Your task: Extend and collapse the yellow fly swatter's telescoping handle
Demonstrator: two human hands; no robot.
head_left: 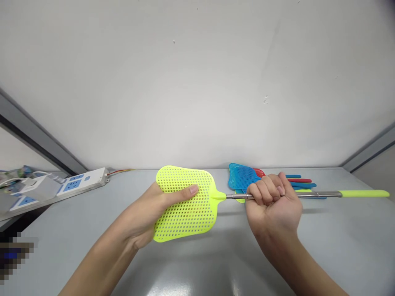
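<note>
The left hand [146, 213] holds the yellow-green fly swatter [214, 201] by its flat perforated paddle [188, 213]: the thumb is pressed on the face that is turned up, and the other fingers are behind the paddle, where I cannot tell exactly how they are bent. The right hand [274, 197] is closed in a fist around the metal rod [237, 196], with its fingers curled over and the thumb side turned to the right. The swatter lies almost level across the view, with the paddle at the left and the long yellow-green handle [364, 193] at the right, and it is held above the grey table [191, 267] (one can see its weak shadow on the surface). Behind the right hand, near the wall [197, 82], there is a pile of other swatters on the table; a blue swatter [242, 176] is on top, and a part of a red swatter [258, 172] shows beside it. Their handles, blue and red, come out to the right of the fist. At the left side a white power strip [95, 181] with blue sockets stands along the table edge, with thin coloured wires [119, 170] at its far end and a white adapter [41, 188] on its nearer part.
</note>
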